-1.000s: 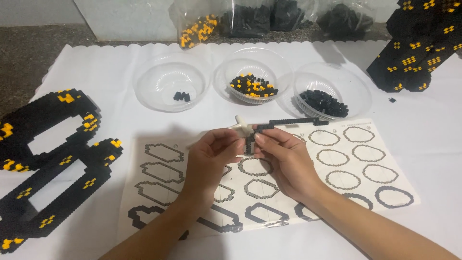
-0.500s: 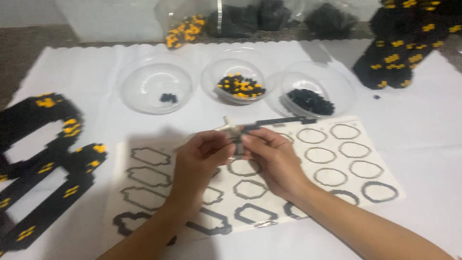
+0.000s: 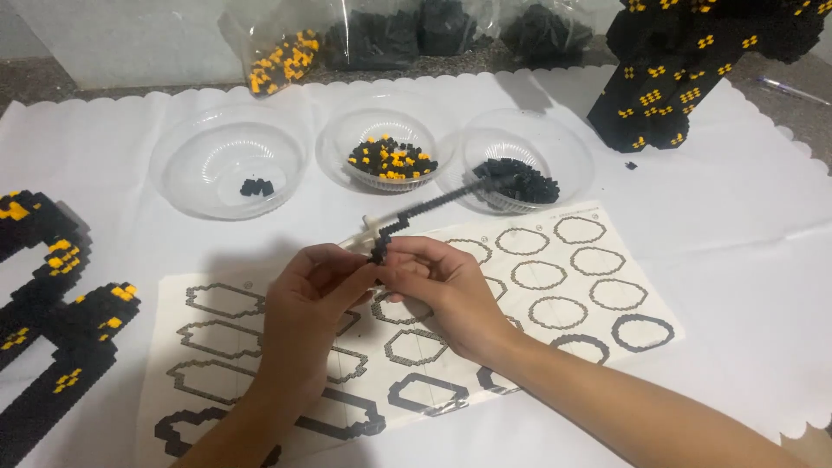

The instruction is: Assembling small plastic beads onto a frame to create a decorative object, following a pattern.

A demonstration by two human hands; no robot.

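Observation:
My left hand (image 3: 308, 312) and my right hand (image 3: 442, 290) meet above a white instruction sheet (image 3: 537, 286) printed with ring outlines. Both pinch a thin strip of small black bricks (image 3: 425, 208) that bends at my fingertips and runs up to the right towards the bowls. A small white tool (image 3: 360, 232) pokes out just above my fingers. The strip's lower end is hidden between my fingers.
Three clear bowls stand behind: the left bowl (image 3: 227, 165) has a few black bricks, the middle bowl (image 3: 381, 147) black and yellow ones, the right bowl (image 3: 529, 156) black ones. Black-and-yellow brick builds sit at far left (image 3: 52, 321) and top right (image 3: 693, 61). Bags of bricks (image 3: 286, 52) lie along the back.
My hands and the black strip stay together over the sheet. The view shifted slightly; the strip now points up towards the right bowl.

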